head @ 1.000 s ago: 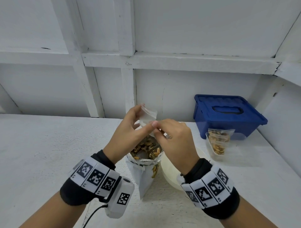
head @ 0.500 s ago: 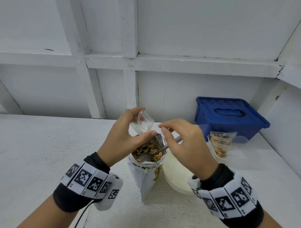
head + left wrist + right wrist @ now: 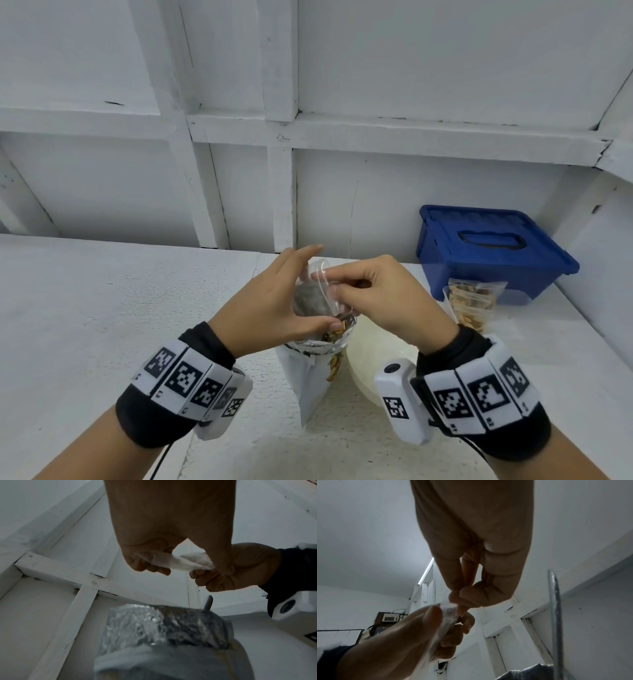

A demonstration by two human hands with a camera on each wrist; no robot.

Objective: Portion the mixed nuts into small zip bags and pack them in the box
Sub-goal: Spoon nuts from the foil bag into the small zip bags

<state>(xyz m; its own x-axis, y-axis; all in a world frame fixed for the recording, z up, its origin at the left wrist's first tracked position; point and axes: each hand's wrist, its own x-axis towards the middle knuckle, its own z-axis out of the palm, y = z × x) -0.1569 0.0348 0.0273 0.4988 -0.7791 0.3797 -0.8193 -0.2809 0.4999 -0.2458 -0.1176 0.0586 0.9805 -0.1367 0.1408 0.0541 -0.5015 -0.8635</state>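
My left hand [image 3: 305, 291] holds a small clear zip bag [image 3: 317, 287] just above the foil nut bag [image 3: 318, 349], thumb below and fingers behind it. My right hand [image 3: 334, 286] pinches the zip bag's near edge between thumb and fingertips. In the right wrist view that pinch on the zip bag [image 3: 447, 615] shows plainly. In the left wrist view the zip bag [image 3: 188, 562] stretches between both hands. The zip bag looks empty. A metal spoon handle [image 3: 554, 601] sticks up out of the foil nut bag [image 3: 154, 623], held by nobody. The blue lidded box [image 3: 486, 246] stands at the back right, shut.
Filled zip bags of nuts [image 3: 472, 305] lean against the box's front. A pale round dish [image 3: 373, 366] sits on the white table [image 3: 102, 325] right of the foil bag, under my right wrist. A white panelled wall runs behind.
Half a second ago my right hand was at the spoon in the foil bag; it has let go and now pinches the zip bag. My left hand lowered the zip bag toward the foil bag.
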